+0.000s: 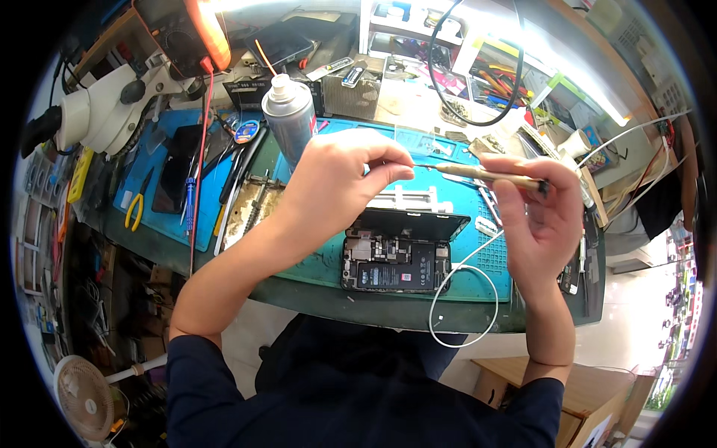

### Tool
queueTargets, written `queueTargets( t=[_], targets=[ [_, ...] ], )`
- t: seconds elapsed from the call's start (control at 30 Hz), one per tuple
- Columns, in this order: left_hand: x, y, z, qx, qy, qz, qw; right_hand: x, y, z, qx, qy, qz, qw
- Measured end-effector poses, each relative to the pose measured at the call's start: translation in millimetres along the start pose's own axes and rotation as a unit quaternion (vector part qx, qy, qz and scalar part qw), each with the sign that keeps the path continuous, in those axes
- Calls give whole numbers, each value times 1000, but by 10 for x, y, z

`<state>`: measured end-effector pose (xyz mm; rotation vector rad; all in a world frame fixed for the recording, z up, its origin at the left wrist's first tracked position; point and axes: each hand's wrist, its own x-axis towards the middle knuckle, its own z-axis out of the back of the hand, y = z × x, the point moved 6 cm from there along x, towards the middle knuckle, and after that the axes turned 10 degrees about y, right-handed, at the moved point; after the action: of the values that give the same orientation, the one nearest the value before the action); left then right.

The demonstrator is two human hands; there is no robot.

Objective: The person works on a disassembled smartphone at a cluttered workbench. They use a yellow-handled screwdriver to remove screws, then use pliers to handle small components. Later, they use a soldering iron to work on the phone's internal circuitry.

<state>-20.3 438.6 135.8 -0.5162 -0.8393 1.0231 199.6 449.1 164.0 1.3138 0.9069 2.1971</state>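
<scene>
My right hand (544,216) grips a slim tan pen-shaped tool (478,173), its narrow end aimed left. Close to that end, the thumb and forefinger of my left hand (332,183) are pinched together. Whatever lies between them is too small to make out. Below both hands an opened smartphone (396,276) lies on the blue work mat (314,265), its black battery and circuit board exposed. Its dark screen panel (414,223) stands tilted up along the far side. A thin white cable (496,287) loops beside the phone and hangs over the table's near edge.
A spray can (289,119) stands just beyond my left hand. Farther left are a white microscope (101,112), yellow-handled pliers (135,209) and a blue screwdriver (190,205). A black cable loop (432,71) hangs at the back. Tool trays (500,82) fill the back right.
</scene>
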Motion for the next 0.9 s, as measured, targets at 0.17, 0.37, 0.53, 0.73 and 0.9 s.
queueTargets(
  t=[0.17,0.37,0.53,0.73,0.9],
  targets=[
    [-142,-66,-76,-403,106,157,895,-188,151,225,20,-21,69,997],
    [-470,-260,-638,-624,179,261,715,-447,95,392,75,-13,107,991],
    [-629,-106,-1003,-670,184,325,642,-651,-44,408,94,30,108,989],
    [-636,-54,-1032,-651,193,342,649,-725,-43,384,71,69,95,991],
    [-644,-27,-1052,-651,186,336,655,-722,-22,352,45,78,110,990]
  ],
)
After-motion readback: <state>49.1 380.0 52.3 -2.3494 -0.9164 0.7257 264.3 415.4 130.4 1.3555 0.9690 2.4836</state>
